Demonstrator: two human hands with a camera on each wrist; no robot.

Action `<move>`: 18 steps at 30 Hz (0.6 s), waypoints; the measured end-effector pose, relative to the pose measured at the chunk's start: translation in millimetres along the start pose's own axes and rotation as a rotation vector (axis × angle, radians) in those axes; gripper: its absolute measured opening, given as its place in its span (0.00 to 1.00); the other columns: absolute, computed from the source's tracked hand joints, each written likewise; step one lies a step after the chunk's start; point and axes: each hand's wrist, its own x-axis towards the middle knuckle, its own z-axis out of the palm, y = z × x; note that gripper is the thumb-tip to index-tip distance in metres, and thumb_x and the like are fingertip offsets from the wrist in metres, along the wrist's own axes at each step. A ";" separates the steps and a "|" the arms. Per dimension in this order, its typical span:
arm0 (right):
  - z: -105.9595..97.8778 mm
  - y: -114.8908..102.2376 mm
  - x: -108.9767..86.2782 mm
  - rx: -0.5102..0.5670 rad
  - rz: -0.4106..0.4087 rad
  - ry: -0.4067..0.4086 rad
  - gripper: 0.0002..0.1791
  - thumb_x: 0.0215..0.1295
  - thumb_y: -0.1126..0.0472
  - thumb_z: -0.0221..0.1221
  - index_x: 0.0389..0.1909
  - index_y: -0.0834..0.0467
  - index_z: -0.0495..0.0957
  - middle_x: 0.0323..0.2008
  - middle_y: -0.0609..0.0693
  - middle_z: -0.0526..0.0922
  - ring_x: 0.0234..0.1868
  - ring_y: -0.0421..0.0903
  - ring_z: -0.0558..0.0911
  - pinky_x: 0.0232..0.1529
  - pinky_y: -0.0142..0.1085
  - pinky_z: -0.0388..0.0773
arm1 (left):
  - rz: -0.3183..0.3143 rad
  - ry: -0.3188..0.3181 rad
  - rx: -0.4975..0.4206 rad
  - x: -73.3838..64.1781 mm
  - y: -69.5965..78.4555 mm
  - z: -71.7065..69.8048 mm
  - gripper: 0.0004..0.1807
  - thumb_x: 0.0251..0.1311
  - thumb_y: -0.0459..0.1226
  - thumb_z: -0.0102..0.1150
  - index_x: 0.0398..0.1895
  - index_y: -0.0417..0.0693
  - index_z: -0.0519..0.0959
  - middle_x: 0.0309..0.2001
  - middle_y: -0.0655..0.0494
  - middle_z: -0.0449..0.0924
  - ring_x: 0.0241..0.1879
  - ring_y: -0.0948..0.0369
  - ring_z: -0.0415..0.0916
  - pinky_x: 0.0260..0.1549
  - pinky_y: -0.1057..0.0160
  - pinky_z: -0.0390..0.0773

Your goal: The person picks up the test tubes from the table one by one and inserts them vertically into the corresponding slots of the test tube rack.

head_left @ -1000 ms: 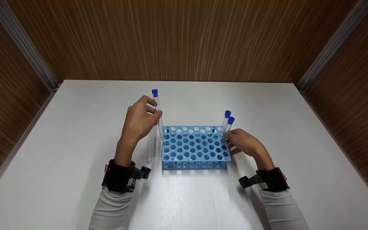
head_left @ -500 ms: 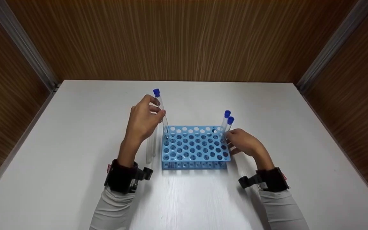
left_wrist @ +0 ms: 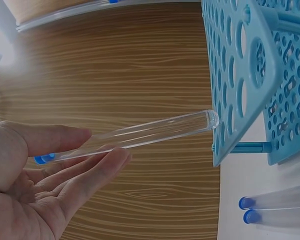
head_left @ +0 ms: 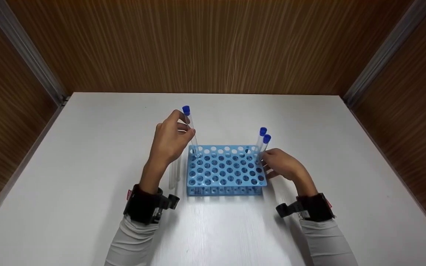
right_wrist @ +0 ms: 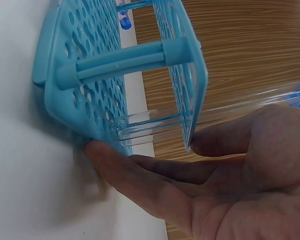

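Between thumb and fingers, my left hand pinches a clear test tube with a blue cap. The tube tilts, and its round bottom meets the upper plate of the light blue test tube rack near the far left corner. Whether it is inside a hole I cannot tell. At the rack's right end, my right hand holds the frame, thumb by the upper plate and a finger at the base. Two blue-capped tubes stand in the rack beside this hand, leaning slightly.
Two more clear tubes lie side by side on the white table, left of the rack and partly under my left hand. Their blue caps show in the left wrist view. Wood-grain panels enclose the table's back and sides.
My left hand has moved right with its tube, bringing the tube's bottom from beside the rack to over its far left holes. My right hand and the rack have stayed put.
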 end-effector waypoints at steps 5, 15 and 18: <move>0.0 0.1 0.9 -0.015 0.001 0.011 0.26 0.80 0.56 0.38 0.59 0.73 0.73 0.47 0.63 0.80 0.44 0.51 0.83 0.45 0.43 0.87 | 0.025 -0.011 0.017 0.6 -1.1 1.5 0.13 0.63 0.31 0.63 0.49 0.36 0.76 0.47 0.39 0.87 0.47 0.49 0.88 0.48 0.51 0.86; 0.2 1.2 2.0 -0.015 0.008 0.012 0.26 0.80 0.55 0.39 0.59 0.72 0.73 0.47 0.63 0.80 0.44 0.51 0.83 0.45 0.43 0.87 | 0.021 -0.062 0.037 0.3 -2.4 4.4 0.12 0.62 0.31 0.64 0.47 0.38 0.76 0.46 0.41 0.87 0.47 0.50 0.87 0.47 0.52 0.86; -0.1 1.7 2.2 -0.012 0.014 0.014 0.26 0.80 0.55 0.39 0.59 0.72 0.74 0.47 0.63 0.80 0.43 0.51 0.82 0.45 0.43 0.87 | 0.026 -0.070 0.035 0.7 -2.7 5.3 0.11 0.62 0.30 0.64 0.46 0.38 0.77 0.46 0.41 0.87 0.47 0.50 0.87 0.46 0.53 0.86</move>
